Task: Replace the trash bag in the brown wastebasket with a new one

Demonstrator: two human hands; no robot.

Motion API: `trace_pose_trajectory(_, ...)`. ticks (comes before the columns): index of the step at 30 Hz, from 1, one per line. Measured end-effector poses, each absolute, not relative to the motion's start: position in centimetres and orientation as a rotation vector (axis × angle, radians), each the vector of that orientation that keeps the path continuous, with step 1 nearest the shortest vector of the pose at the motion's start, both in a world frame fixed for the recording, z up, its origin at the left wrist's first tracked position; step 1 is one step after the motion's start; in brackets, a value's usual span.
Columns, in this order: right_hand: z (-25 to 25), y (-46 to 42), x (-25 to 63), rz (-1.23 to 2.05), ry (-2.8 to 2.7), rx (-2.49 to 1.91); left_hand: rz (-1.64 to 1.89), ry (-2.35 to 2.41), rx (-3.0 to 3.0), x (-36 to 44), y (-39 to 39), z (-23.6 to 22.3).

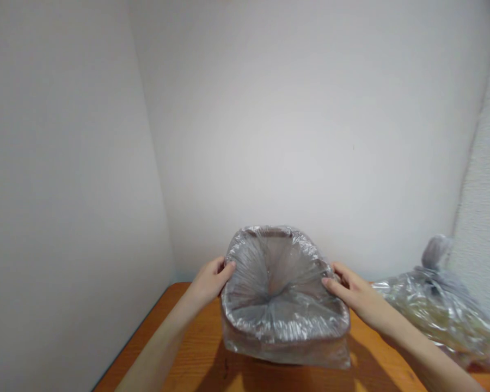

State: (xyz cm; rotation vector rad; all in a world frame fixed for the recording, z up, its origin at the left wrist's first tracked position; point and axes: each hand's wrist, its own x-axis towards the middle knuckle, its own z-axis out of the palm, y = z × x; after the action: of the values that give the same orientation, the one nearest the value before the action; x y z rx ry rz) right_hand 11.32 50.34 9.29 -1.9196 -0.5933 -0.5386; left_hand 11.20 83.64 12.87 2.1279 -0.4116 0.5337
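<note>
Head view shows the left hand [213, 280] and right hand [353, 294], each grip clamped on an opposite side of a film-wrapped bin [274, 233] over the wooden desk [200, 337], apparently seating the plastic liner [249, 313], so the next move likely calls for pressing its puckered middle down.

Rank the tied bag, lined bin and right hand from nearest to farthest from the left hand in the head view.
1. Lined bin, touching the left hand.
2. Right hand, at the bin's right side.
3. Tied bag, far right.
</note>
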Motion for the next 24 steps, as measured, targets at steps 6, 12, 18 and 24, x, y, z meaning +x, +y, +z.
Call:
trace_pose_trajectory(6,3.4,50.0,10.6,-0.764,-0.663,-2.023,0.537,-0.474,2.241,8.6,83.7,9.6)
trace_pose_trajectory(12,0.3,48.8,10.0,-0.866,-0.593,-2.117,0.496,-0.479,2.279,7.3,83.2,9.1)
trace_pose_trajectory(18,6.1,49.0,5.3,-1.689,-0.478,-1.96,0.524,-0.498,2.303,6.6,82.3,9.2)
trace_pose_trajectory(24,9.4,58.9,5.6,-1.031,-1.044,-2.328,0.46,-0.516,2.338,5.5,81.5,8.7)
